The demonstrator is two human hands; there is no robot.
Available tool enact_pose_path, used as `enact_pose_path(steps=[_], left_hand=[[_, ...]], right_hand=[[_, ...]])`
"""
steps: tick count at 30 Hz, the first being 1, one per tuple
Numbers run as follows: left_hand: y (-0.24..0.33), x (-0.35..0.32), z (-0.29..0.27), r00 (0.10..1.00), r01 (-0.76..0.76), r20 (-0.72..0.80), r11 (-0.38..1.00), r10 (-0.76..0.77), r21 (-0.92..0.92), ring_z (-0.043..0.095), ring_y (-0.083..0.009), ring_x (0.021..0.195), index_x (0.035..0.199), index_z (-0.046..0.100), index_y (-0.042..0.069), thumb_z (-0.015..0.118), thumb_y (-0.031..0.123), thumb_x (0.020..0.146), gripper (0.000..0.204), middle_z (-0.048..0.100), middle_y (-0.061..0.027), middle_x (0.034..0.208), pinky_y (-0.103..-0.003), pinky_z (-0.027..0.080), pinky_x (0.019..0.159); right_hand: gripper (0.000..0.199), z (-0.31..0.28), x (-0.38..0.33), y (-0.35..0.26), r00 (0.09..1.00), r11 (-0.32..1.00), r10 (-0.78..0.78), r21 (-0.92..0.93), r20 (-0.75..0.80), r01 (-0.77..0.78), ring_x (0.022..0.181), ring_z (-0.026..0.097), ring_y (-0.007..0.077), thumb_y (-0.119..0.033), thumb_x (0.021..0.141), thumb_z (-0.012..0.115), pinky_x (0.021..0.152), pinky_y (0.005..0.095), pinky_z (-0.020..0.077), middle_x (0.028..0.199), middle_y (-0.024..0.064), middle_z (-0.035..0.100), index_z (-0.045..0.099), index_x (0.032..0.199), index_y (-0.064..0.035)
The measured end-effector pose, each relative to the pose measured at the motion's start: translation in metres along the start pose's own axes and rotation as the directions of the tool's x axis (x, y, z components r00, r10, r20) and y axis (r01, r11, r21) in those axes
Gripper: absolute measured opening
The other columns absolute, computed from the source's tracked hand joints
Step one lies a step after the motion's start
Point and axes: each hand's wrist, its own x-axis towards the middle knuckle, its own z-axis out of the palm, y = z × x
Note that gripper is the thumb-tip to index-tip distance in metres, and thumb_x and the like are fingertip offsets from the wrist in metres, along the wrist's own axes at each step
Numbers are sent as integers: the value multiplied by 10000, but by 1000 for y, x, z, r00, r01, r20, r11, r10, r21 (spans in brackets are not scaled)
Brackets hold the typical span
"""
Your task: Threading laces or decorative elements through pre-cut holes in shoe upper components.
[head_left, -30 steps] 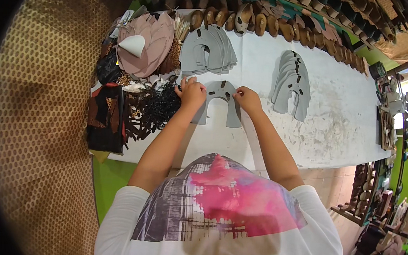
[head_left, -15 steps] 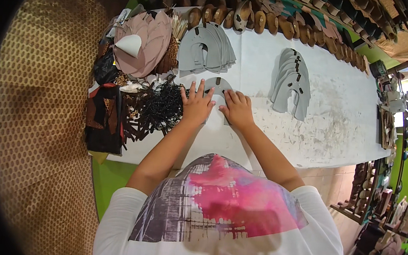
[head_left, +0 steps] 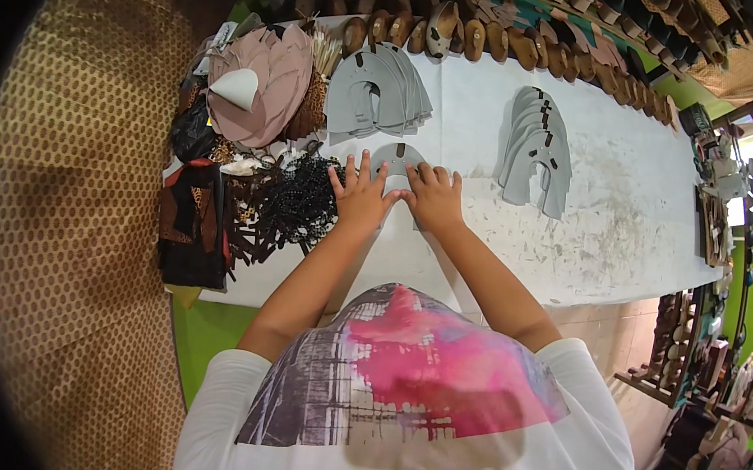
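A grey U-shaped shoe upper piece (head_left: pixel 395 154) lies flat on the white table, with a dark tab at the top of its curve. My left hand (head_left: pixel 362 201) rests palm down over its left side, fingers spread. Over the right side lies my right hand (head_left: pixel 434 200), its fingers stretched out flat and pressing on the piece. The two thumbs almost meet in the middle, and my hands cover much of the lower piece. Just beyond stands a fanned stack of similar grey pieces (head_left: pixel 391 87). Another row of overlapping grey pieces (head_left: pixel 540 156), with dark tabs, lies to the right.
Dusty pink cut pieces (head_left: pixel 273 89) are heaped at the left, beside a tangle of black beaded straps (head_left: pixel 299 196). Wooden shoe lasts (head_left: pixel 495 40) line the table's far edge. Shelves of shoes (head_left: pixel 669 349) stand at the right, and a patterned curtain (head_left: pixel 80 206) hangs left.
My right hand has shifted slightly left, bringing the thumbs closer together. My left hand stays spread on the piece. The stacks lie as before.
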Motion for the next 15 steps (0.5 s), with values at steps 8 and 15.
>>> enact_pose_path(steps=[8, 15], left_hand=[[-30, 16, 6, 992, 79, -102, 997, -80, -13, 207, -337, 1329, 1254, 526, 197, 497, 452, 849, 480, 308, -120, 1423, -650, 44, 1011], [-24, 31, -9, 999, 45, 22, 987, -42, -153, 235, -331, 1317, 946, 660, 140, 640, 301, 770, 239, 393, -74, 1368, -663, 70, 1005]], right_hand=[[507, -5, 8, -1, 977, 953, 206, 215, 50, -212, 1057, 497, 267, -334, 771, 621, 874, 487, 390, 1134, 72, 541, 522, 1224, -130], [462, -5, 9, 13, 863, 791, 446, 346, 239, -505, 874, 573, 322, -212, 729, 655, 745, 425, 461, 928, 142, 602, 547, 1156, -75]])
